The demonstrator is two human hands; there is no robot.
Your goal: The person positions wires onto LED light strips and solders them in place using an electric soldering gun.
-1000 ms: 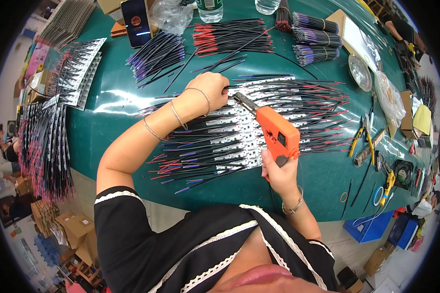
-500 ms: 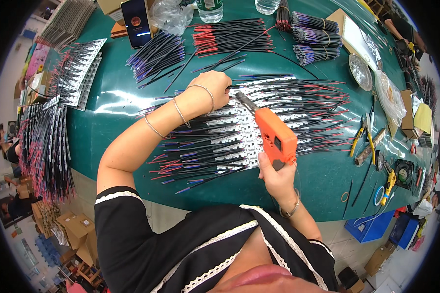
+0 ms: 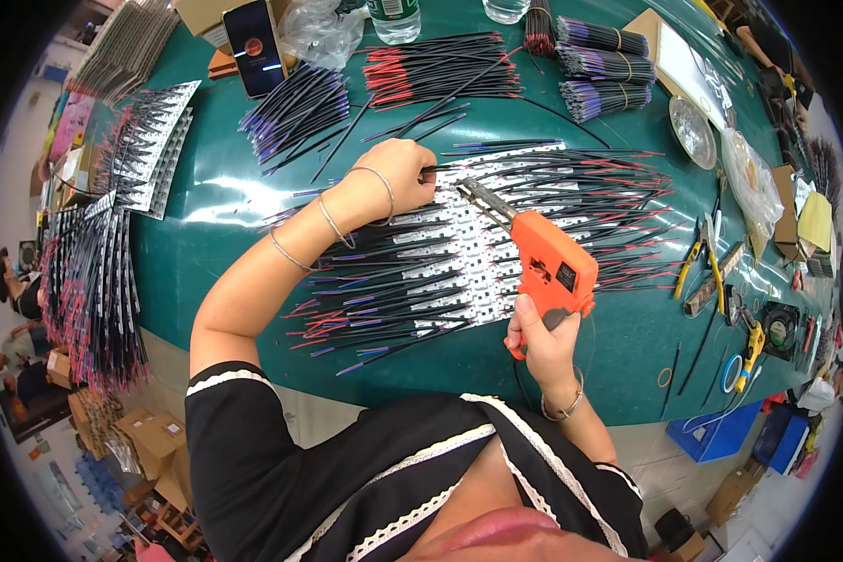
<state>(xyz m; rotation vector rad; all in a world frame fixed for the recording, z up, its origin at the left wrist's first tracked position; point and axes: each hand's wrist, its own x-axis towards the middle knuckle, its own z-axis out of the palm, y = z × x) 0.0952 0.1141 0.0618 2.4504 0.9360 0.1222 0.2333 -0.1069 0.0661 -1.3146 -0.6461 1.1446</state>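
Note:
My right hand (image 3: 545, 348) grips the handle of an orange soldering gun (image 3: 554, 251), its metal tip pointing up and left over the far part of the white circuit boards (image 3: 473, 267). These boards lie side by side in a block, with black wires (image 3: 356, 298) sticking out to both sides, their ends blue or red. Closed in a pinch at the far left of the boards, my left hand (image 3: 395, 178) holds a black wire, which shows only as a short dark piece at the fingertips. The tip of the soldering gun is just right of those fingers.
Loose black wires with red ends (image 3: 440, 70) and purple ends (image 3: 295, 117) lie beyond the boards. Tied wire bundles (image 3: 604, 66), a phone (image 3: 255, 49) and bottles stand farther back. Wired boards (image 3: 94, 281) hang at the left edge. Pliers (image 3: 712, 253) lie right.
The soldering gun and my right hand have moved right and slightly nearer, the tip drawing back from my left fingers. My left hand has shifted a little left, still pinched.

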